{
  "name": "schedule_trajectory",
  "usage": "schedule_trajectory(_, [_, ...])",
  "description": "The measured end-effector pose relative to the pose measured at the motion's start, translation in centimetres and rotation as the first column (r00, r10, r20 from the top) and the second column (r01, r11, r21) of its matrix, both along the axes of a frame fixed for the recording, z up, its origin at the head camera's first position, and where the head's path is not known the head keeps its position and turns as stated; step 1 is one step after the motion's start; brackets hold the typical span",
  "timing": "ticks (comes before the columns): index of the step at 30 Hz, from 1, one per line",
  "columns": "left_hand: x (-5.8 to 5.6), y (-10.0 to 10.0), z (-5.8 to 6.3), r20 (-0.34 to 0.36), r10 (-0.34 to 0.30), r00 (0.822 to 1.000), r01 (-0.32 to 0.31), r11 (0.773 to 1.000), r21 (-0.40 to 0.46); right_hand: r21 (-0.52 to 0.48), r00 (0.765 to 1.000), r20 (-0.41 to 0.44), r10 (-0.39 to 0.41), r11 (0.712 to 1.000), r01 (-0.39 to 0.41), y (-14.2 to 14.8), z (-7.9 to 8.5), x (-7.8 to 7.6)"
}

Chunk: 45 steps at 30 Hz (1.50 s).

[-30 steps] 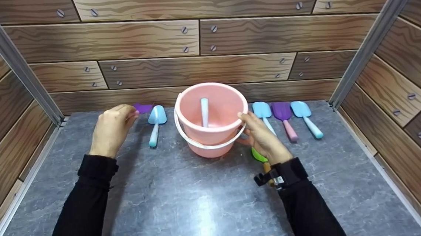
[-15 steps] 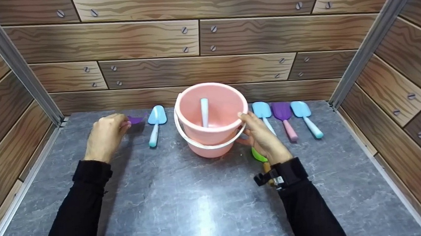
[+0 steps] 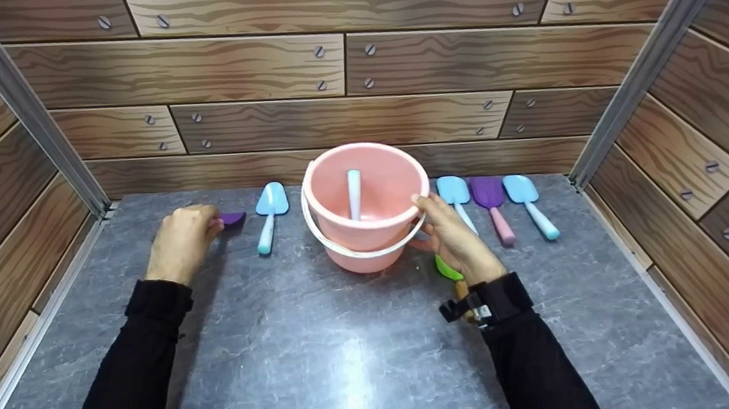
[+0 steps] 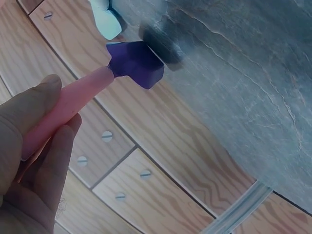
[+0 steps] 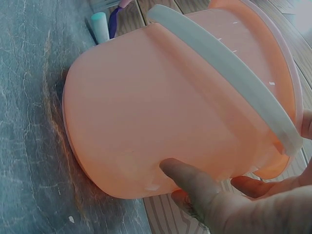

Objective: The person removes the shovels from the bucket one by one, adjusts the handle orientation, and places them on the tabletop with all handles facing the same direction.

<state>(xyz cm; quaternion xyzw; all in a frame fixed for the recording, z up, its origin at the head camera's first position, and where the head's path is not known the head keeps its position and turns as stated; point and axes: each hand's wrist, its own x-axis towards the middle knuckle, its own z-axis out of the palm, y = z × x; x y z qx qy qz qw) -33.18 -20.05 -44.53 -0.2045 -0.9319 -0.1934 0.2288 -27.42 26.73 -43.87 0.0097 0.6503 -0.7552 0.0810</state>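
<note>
My left hand (image 3: 181, 243) grips the pink handle of a toy shovel (image 4: 134, 61) with a purple blade. In the head view only the purple blade shows, and the left wrist view has the thumb and fingers around the handle. The blade is close to the grey tabletop; whether it touches, I cannot tell. At the middle back stands a pink bucket (image 3: 368, 255) with a white handle hanging at its front. My right hand (image 3: 460, 239) holds its right side, thumb at the rim and fingers against the outer wall. A pale blue handle (image 3: 355, 195) stands up inside the bucket.
A blue shovel (image 3: 271, 201) lies left of the bucket. To its right lie a blue shovel (image 3: 453, 190), a purple shovel with a pink handle (image 3: 488, 192) and another blue shovel (image 3: 522, 189). A green tool (image 3: 449, 269) is partly hidden under my right wrist. Wood-patterned walls surround the grey table.
My left hand has drawn the purple shovel left and nearer to me, lowering its blade toward the table. The right hand and the bucket have stayed where they were.
</note>
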Motion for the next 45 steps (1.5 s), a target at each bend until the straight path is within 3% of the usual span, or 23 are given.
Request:
schedule_trajectory(14, [-1.5, 0.5, -0.9, 0.137, 0.061, 0.989, -0.044, 0.991, -0.125, 0.01, 1.0, 0.0, 0.008, 1.0, -0.008, 0.0, 0.1, 0.1])
schedule_trajectory(24, [-2.6, 1.0, -2.2, 0.16, 0.061, 0.985, -0.028, 0.98, -0.199, 0.009, 1.0, 0.004, 0.0, 1.0, 0.0, -0.2, 0.2, 0.1])
schedule_trajectory(45, [-4.3, 2.1, -2.6, 0.312, 0.093, 0.945, 0.0, 0.958, -0.285, 0.012, 1.0, 0.003, 0.006, 1.0, -0.006, 0.1, 0.1, 0.1])
